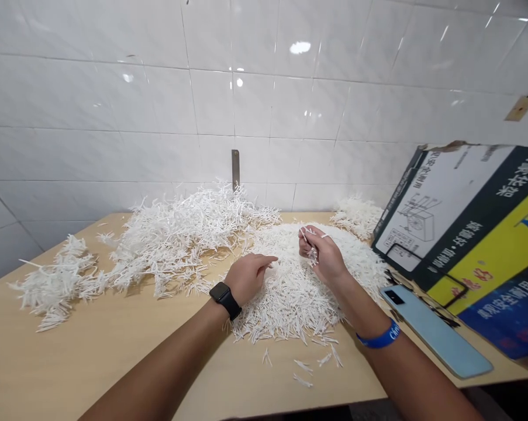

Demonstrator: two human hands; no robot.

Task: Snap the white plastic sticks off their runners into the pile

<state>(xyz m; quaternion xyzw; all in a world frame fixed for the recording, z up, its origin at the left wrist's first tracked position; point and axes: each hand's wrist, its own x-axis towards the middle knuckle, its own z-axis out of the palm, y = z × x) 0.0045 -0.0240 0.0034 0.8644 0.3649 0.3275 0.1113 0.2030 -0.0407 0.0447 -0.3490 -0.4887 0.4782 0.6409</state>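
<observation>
A broad heap of short, thin white sticks (pixel 290 304) covers the middle of the table. My left hand (pixel 248 276) is at the heap's left edge, index finger stretched out to the right, with nothing seen in it; its lower fingers are partly hidden. Above the heap, my right hand (pixel 327 257) is curled closed around a few white branched pieces (pixel 311 252), whose ends stick out between thumb and fingers. To the left is a taller tangled pile of white branched pieces (pixel 171 234), with a smaller clump (pixel 62 278) beside it.
A metal ruler (pixel 235 168) stands upright against the tiled wall (pixel 255 105). On the right, a printed carton (pixel 465 234) leans beside a light blue phone (pixel 439 333) and dark-framed glasses (pixel 439 310). Another white pile (pixel 358 215) is at the back. Loose bits (pixel 303 367) lie near the front edge.
</observation>
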